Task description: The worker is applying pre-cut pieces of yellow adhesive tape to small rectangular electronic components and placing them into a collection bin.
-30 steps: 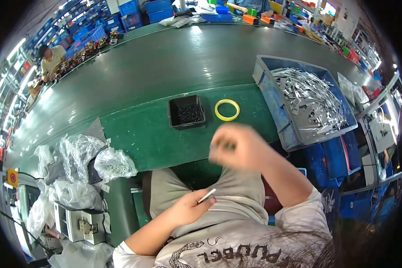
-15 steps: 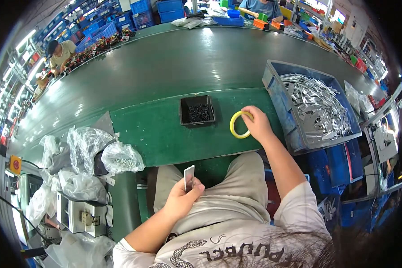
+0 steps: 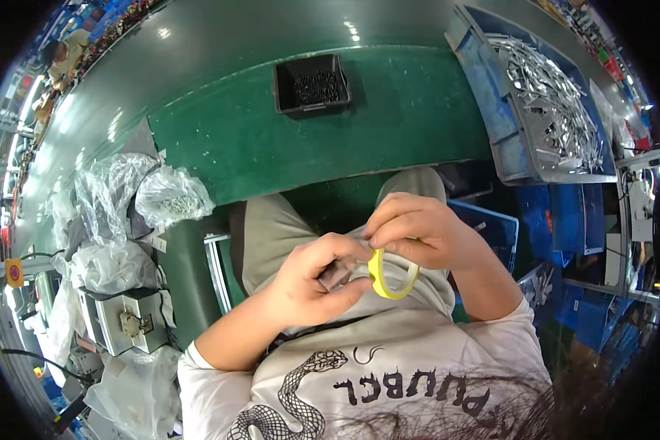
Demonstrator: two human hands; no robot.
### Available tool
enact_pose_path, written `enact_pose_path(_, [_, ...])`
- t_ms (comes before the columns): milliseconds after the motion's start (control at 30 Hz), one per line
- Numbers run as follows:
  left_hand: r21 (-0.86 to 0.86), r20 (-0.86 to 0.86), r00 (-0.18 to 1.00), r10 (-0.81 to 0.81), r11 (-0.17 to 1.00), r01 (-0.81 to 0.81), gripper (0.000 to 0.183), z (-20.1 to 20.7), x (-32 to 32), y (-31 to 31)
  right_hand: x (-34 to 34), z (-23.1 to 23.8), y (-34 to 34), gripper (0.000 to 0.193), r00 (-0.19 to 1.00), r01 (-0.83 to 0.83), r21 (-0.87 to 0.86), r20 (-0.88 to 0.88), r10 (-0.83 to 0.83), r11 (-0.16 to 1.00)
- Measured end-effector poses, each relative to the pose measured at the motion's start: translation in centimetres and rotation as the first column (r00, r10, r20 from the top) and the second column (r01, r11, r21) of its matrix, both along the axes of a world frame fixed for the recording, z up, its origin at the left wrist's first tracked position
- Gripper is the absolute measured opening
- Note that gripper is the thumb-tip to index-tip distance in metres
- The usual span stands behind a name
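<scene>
Both my hands meet above my lap. My right hand [image 3: 422,229] is closed, its fingertips pinching the upper edge of a roll of yellow tape [image 3: 378,277], which hangs as a ring below them. My left hand [image 3: 304,282] curls around a flat silvery metal piece [image 3: 335,276], mostly hidden by the fingers. The left fingertips almost touch the right ones beside the tape, and the left thumb reaches to the ring's side. Whether a strip of tape is pulled off cannot be made out.
A black bin of small black parts [image 3: 312,82] stands on the green table [image 3: 411,121]. At the right, a blue crate [image 3: 510,143] holds many silvery metal strips. Clear plastic bags [image 3: 172,198] lie at the left, above a grey metal box [image 3: 128,323]. A person sits far left.
My right hand has brought the tape roll from over the table down to my lap, meeting my left hand. The view has tilted downward.
</scene>
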State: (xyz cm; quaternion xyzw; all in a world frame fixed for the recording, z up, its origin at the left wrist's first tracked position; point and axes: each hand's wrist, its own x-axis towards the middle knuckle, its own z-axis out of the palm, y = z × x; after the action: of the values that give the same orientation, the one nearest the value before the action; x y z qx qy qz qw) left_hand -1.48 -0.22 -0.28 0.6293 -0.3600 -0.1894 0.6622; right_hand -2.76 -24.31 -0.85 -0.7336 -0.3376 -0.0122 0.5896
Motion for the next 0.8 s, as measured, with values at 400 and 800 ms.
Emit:
enact_pose_path(400, [0.038, 0.075, 0.993, -0.087, 0.996, 0.084, 0.035, -0.2, -0.3, 0.3, -1.2, -0.6, 1.0, 0.025, 0.997, 0.064, 0.000, -0.050, -0.064, 0.998])
enact_pose_path(800, [0.105, 0.025, 0.999, -0.044, 0.994, 0.041, 0.026, -0.1, -0.6, 0.2, -1.1, -1.0, 0.9, 0.023, 0.995, 0.075, -0.004, -0.066, -0.075, 0.997])
